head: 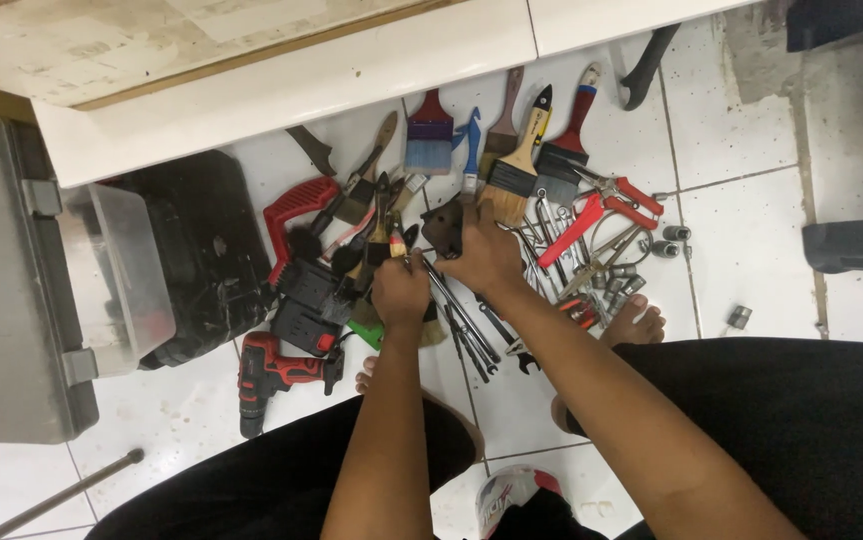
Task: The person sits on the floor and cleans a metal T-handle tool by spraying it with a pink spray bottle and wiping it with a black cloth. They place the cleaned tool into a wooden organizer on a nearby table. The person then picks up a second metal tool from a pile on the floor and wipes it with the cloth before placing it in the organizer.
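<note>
No packages, labels, signs or screens are visible.

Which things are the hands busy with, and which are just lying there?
In hand:
left hand pinching a small brush
right hand on a dark tool
wrenches below them

Lying about:
paintbrushes
red drill
red pliers
open toolbox

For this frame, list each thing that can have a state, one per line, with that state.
Toolbox: open, lid swung aside.
Red drill: lying on the floor tiles, untouched.
Red pliers: lying in the pile, handles spread.
Left hand: closed on a small tool.
Right hand: resting on the tool pile; grip unclear.
</note>
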